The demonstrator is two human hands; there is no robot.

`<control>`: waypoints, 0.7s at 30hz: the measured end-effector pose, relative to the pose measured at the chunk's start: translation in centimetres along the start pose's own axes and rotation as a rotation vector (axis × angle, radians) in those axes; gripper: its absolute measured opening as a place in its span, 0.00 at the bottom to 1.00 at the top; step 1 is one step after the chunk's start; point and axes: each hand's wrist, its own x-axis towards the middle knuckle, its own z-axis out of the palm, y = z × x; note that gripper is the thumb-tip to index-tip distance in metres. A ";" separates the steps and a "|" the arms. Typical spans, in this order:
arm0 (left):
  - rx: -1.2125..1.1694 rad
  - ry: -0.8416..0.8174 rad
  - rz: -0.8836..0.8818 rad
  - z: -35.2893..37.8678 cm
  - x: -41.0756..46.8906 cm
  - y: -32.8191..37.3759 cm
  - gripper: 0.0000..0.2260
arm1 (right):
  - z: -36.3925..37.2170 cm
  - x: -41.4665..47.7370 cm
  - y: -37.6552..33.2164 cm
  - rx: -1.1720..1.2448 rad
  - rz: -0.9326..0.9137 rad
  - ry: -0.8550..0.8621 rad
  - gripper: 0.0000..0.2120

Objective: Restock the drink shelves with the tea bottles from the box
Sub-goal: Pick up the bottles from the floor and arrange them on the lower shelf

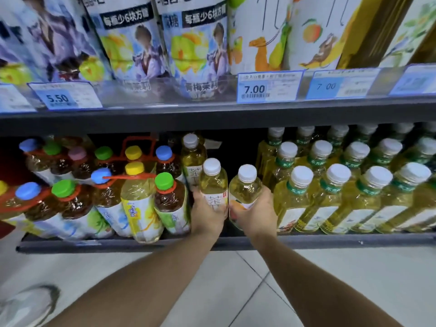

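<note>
Nearly upright, caps up, the left tea bottle (pixel 213 182) and right tea bottle (pixel 245 188) stand in the lower shelf (pixel 118 244) gap just left of the green-labelled row (pixel 330 190). The grips of the left hand (pixel 207 217) and right hand (pixel 256 214) are clamped round one bottle each from the near side, and the right hand is nearer that row.

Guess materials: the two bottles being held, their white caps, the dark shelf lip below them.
Clear yellow-tea bottle in the left hand and matching clear bottle in the right hand: likely thin transparent plastic, glossy; liquid shows through, highlights on the shoulders. White screw caps: opaque plastic, apparently matte. Dark grey shelf lip: probably painted metal, smooth with dull sheen; can't confirm.
</note>
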 end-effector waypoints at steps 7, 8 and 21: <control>0.018 -0.023 -0.048 1.0 0.1 -1.6 0.31 | 1.5 0.0 2.1 0.193 0.045 -0.098 0.39; 0.008 -0.029 -0.037 1.1 0.3 -2.0 0.31 | 1.6 0.1 2.6 0.203 0.057 -0.112 0.39; 0.093 -0.014 -0.038 3.5 2.6 -2.0 0.23 | 5.6 3.9 4.0 0.240 0.130 0.081 0.36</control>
